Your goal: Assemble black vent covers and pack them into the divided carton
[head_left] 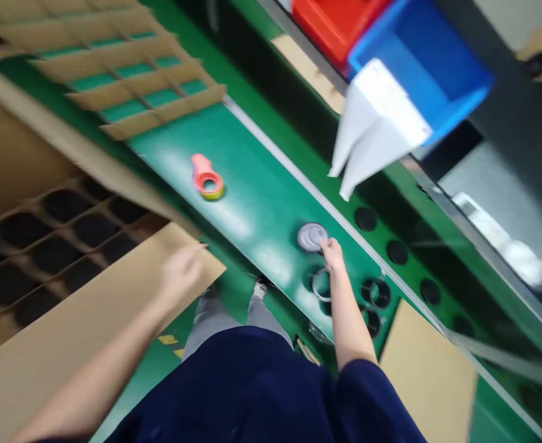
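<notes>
I see my right hand (333,253) with its fingertips on the near edge of a grey disc (311,236) lying on the green table (252,203); blur keeps me from telling whether they grip it. Well left of the disc, my left hand (181,274) hovers blurred over a cardboard flap (90,320). Up and left of the disc lies a pink ring tool (207,177). Just right of the disc sit black discs (365,218). Above it to the right hang a white sheet (376,123) and a blue bin (437,67).
</notes>
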The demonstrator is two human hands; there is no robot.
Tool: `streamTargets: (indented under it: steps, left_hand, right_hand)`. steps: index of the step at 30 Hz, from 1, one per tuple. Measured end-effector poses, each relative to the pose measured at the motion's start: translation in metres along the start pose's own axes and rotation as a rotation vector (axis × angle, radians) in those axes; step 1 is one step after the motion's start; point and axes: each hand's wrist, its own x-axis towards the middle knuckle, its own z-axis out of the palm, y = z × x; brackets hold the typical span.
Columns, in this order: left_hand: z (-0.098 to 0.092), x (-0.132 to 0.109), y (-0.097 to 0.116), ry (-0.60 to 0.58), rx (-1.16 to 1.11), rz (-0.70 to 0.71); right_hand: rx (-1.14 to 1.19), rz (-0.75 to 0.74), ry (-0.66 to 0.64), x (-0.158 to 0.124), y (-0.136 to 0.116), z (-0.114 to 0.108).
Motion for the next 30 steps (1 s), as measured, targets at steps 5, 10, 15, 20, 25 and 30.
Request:
streamTargets:
  steps: [5, 10, 15, 20, 25, 30]
  left_hand:
    - [0.071, -0.011, 0.074, -0.382, 0.104, 0.357]
    - [0.025, -0.032, 0.051, -0.421, 0.197, 0.307]
    - [-0.044, -0.035, -0.035, -0.141, 0.080, 0.135]
    - [-0.085, 0.027, -0.169, 0.126, 0.150, -0.325]
    - [-0.048, 0.101, -0.277, -0.227, 0.198, -0.261]
    - [0.019, 0.135, -0.324, -0.436, 0.248, -0.153]
  right_hand:
    - [0.229, -0.277, -0.517, -0.070, -0.015, 0.042]
    - [0.271, -0.304, -0.834, -0.134, -0.056, 0.100]
    - [0.075, -0.448, -0.845, -0.115, -0.094, 0.177]
    - [-0.492, -0.517, -0.167, -0.057, -0.087, 0.264]
    - [-0.750, -0.655, 0.014, -0.046, -0.060, 0.302]
    - [-0.786, -0.642, 0.018, -0.047, -0.051, 0.306]
